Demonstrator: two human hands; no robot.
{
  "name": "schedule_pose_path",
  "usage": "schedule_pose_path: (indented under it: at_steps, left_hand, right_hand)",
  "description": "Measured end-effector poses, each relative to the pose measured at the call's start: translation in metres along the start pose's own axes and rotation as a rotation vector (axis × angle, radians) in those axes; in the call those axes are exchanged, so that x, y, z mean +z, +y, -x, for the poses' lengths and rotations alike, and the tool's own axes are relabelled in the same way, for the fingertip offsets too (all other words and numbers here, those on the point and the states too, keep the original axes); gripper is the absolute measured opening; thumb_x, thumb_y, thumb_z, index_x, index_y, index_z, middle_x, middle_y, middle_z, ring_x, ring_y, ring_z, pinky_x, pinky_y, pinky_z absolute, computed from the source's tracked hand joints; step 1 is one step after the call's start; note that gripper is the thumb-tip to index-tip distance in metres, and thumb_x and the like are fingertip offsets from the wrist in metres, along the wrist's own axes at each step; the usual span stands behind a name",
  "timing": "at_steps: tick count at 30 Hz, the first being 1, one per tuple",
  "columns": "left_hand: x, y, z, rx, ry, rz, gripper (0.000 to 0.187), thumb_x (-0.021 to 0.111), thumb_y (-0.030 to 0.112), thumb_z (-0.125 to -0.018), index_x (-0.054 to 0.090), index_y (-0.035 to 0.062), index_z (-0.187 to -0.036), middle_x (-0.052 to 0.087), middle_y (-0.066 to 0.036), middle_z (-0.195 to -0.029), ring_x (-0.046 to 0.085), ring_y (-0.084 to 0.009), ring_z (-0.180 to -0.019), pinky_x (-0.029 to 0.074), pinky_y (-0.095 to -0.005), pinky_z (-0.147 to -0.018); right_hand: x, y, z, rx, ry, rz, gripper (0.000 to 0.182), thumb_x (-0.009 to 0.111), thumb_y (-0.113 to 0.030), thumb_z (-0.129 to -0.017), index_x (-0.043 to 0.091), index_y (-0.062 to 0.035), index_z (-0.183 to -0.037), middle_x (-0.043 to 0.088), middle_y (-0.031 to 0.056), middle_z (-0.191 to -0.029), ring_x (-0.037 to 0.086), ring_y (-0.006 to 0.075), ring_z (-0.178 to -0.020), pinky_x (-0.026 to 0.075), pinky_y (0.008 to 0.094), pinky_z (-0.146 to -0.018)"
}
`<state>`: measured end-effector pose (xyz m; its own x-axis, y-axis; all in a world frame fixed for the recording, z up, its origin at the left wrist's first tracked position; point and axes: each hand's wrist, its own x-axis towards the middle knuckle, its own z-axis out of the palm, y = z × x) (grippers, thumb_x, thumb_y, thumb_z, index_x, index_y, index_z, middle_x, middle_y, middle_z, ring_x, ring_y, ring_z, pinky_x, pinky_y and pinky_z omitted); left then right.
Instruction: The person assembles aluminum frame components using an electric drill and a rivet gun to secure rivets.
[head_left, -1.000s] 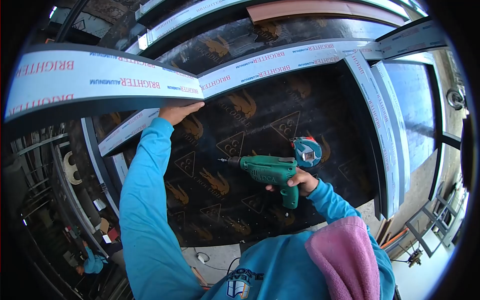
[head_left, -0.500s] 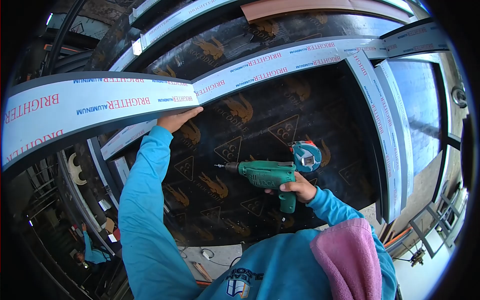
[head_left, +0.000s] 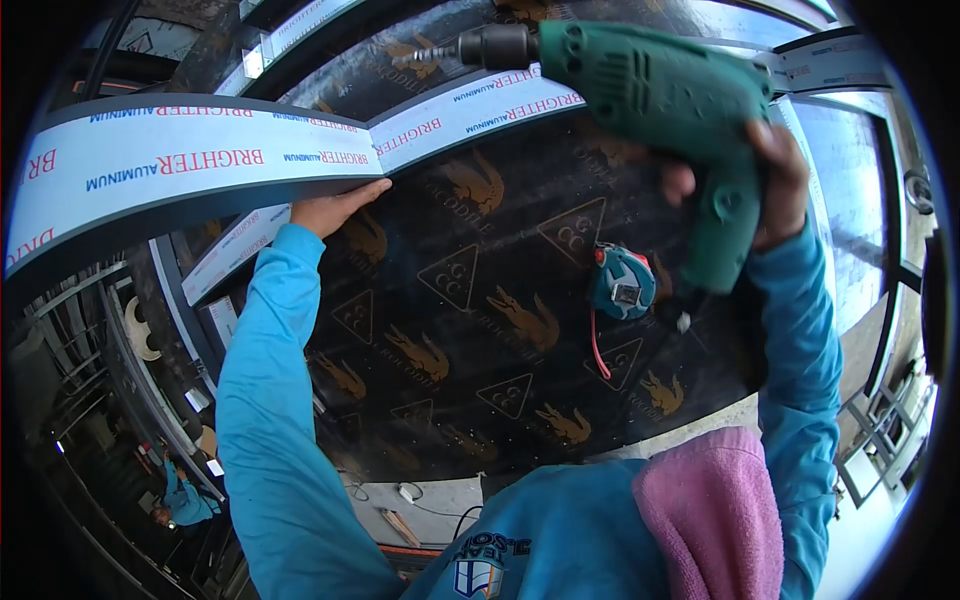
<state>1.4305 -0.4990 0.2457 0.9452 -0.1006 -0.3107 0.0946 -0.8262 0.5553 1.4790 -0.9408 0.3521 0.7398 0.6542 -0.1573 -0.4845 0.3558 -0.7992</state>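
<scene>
A green power drill [head_left: 655, 85] is lifted high in my right hand [head_left: 783, 180], whose fingers are wrapped round its handle. Its bit points left, above the aluminum frame. My left hand [head_left: 332, 208] holds the lower edge of a wide aluminum profile [head_left: 190, 150] near the corner where it meets a second profile [head_left: 425, 130]; part of its grip is hidden. Both profiles carry white film printed in red and blue. A teal and red tape measure [head_left: 622, 283] lies on the black board [head_left: 470, 350] below the drill, with a pink-red strap beside it.
A pink towel [head_left: 712, 510] hangs over my chest. More film-covered profiles [head_left: 235, 255] lie at the left. Another person [head_left: 185, 500] is far off at lower left. Metal frames [head_left: 885, 435] stand at the right, and a cable [head_left: 430, 505] lies on the floor.
My right hand has raised the drill up and to the right, off the board and closer to the camera. The tape measure's strap now shows. My left hand stays at the profile's edge.
</scene>
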Motion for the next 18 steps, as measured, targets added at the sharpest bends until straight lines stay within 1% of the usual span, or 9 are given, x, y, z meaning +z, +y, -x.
schedule_pose_path:
  at_steps: [2,3,5,6,9,10,12,14,18]
  left_hand:
    - [0.000,0.004,0.001,-0.025,0.011,0.006,0.053,0.079,0.039,-0.075,0.065,0.0032,-0.111,0.065,-0.012,-0.110,0.061,-0.0242,-0.101,0.046,-0.0341,-0.091]
    - [-0.001,0.006,0.002,-0.018,0.021,-0.008,0.054,0.079,0.039,-0.075,0.064,0.0033,-0.112,0.065,-0.013,-0.112,0.061,-0.0243,-0.103,0.046,-0.0340,-0.092]
    - [-0.001,0.008,0.003,-0.013,0.028,-0.026,0.055,0.079,0.039,-0.075,0.064,0.0034,-0.114,0.064,-0.013,-0.113,0.060,-0.0245,-0.104,0.045,-0.0340,-0.093]
    - [0.000,0.008,0.003,-0.040,0.017,-0.008,0.056,0.079,0.039,-0.075,0.063,0.0034,-0.115,0.063,-0.013,-0.115,0.059,-0.0244,-0.106,0.044,-0.0340,-0.094]
    - [0.000,0.007,0.004,-0.100,-0.004,0.059,0.058,0.079,0.039,-0.075,0.062,0.0033,-0.117,0.062,-0.014,-0.118,0.058,-0.0242,-0.109,0.043,-0.0342,-0.095]
    - [0.000,0.008,0.002,-0.127,-0.013,0.112,0.059,0.079,0.039,-0.075,0.061,0.0032,-0.118,0.061,-0.014,-0.120,0.057,-0.0241,-0.111,0.043,-0.0343,-0.096]
    - [0.000,0.009,0.003,-0.136,-0.011,0.126,0.059,0.080,0.038,-0.074,0.062,0.0026,-0.117,0.062,-0.014,-0.118,0.058,-0.0237,-0.109,0.043,-0.0346,-0.095]
    - [-0.001,0.009,0.003,-0.140,-0.026,0.109,0.057,0.080,0.036,-0.074,0.062,0.0023,-0.116,0.063,-0.013,-0.117,0.059,-0.0234,-0.106,0.044,-0.0344,-0.093]
    - [-0.001,0.010,0.002,-0.143,-0.027,0.095,0.059,0.079,0.039,-0.074,0.062,0.0024,-0.116,0.063,-0.013,-0.115,0.060,-0.0247,-0.104,0.045,-0.0336,-0.092]
  right_hand:
    - [-0.006,-0.004,-0.022,0.054,-0.020,0.022,0.069,0.056,-0.043,-0.083,0.045,0.0075,-0.129,0.060,0.0268,-0.109,0.064,0.0179,-0.074,0.055,0.0313,-0.070]
    - [-0.009,-0.001,-0.030,0.049,-0.026,0.024,0.069,0.056,-0.043,-0.083,0.045,0.0075,-0.129,0.060,0.0268,-0.109,0.064,0.0179,-0.074,0.055,0.0313,-0.070]
    - [-0.014,0.013,-0.042,0.197,-0.051,0.085,0.063,0.057,-0.039,-0.084,0.047,0.0065,-0.127,0.062,0.0233,-0.107,0.063,0.0166,-0.074,0.054,0.0307,-0.072]
    - [-0.015,0.018,-0.048,0.193,-0.056,0.084,0.063,0.057,-0.039,-0.084,0.047,0.0065,-0.127,0.062,0.0233,-0.107,0.063,0.0166,-0.074,0.054,0.0307,-0.072]
    - [-0.014,0.035,-0.070,0.242,-0.086,-0.008,0.053,0.057,-0.030,-0.085,0.050,0.0057,-0.124,0.062,0.0207,-0.103,0.062,0.0161,-0.074,0.054,0.0314,-0.073]
    - [-0.016,0.039,-0.078,0.240,-0.089,-0.011,0.053,0.057,-0.030,-0.085,0.050,0.0057,-0.124,0.062,0.0207,-0.103,0.062,0.0161,-0.074,0.054,0.0314,-0.073]
    - [-0.018,0.049,-0.088,0.287,-0.124,-0.058,0.051,0.057,-0.030,-0.085,0.052,0.0050,-0.122,0.062,0.0192,-0.102,0.062,0.0160,-0.073,0.055,0.0319,-0.073]
    - [-0.018,0.063,-0.089,0.333,-0.127,-0.061,0.051,0.057,-0.030,-0.085,0.052,0.0061,-0.121,0.064,0.0152,-0.098,0.062,0.0151,-0.073,0.055,0.0306,-0.074]
    - [-0.019,0.072,-0.093,0.343,-0.118,-0.076,0.052,0.058,-0.030,-0.085,0.052,0.0070,-0.121,0.064,0.0155,-0.097,0.063,0.0151,-0.073,0.055,0.0298,-0.074]
